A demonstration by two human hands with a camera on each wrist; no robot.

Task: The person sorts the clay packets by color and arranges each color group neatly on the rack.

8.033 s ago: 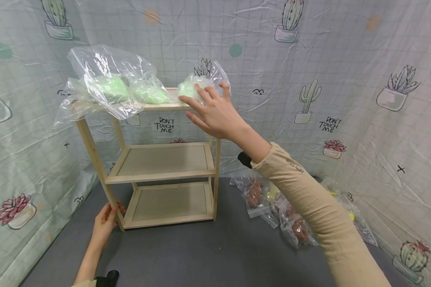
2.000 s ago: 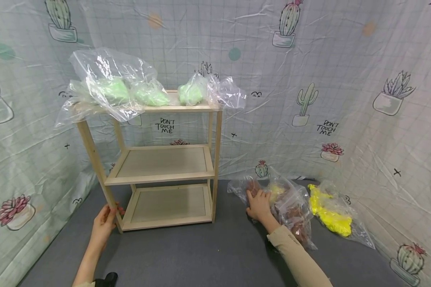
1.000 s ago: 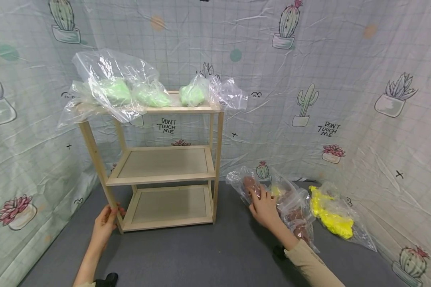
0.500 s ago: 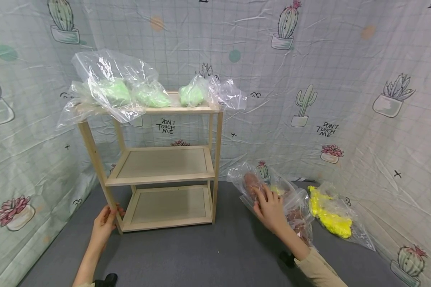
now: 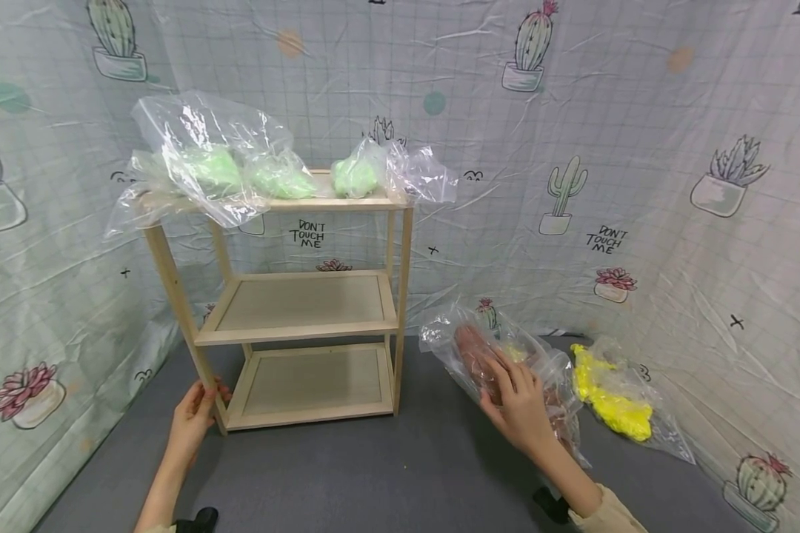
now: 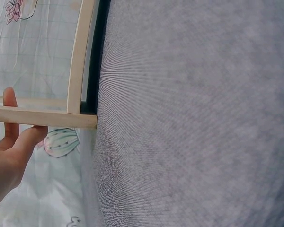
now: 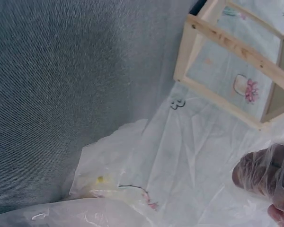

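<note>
My left hand (image 5: 192, 416) grips the front left leg of a small wooden shelf rack (image 5: 296, 334) near its foot. In the left wrist view the fingers (image 6: 10, 101) and thumb lie on opposite sides of that leg (image 6: 42, 116). At the right, my right hand (image 5: 523, 407) holds a clear plastic bag with a brown lump (image 5: 470, 342) in it, fingers over the top and thumb at the near side. In the right wrist view this brown lump (image 7: 267, 172) shows at the lower right with a fingertip (image 7: 280, 215) beside it.
Several clear bags with pale green lumps (image 5: 355, 176) lie on the rack's top shelf, some overhanging its ends. More bagged brown lumps (image 5: 560, 426) and a pale yellow one (image 5: 515, 352) lie by my right hand. A bag of bright yellow stuff (image 5: 616, 407) lies farther right.
My right hand has come down from a green bag on the top shelf to the bags on the table. Lately it shifts right and nearer, turning the brown lump's bag. The left hand stays.
</note>
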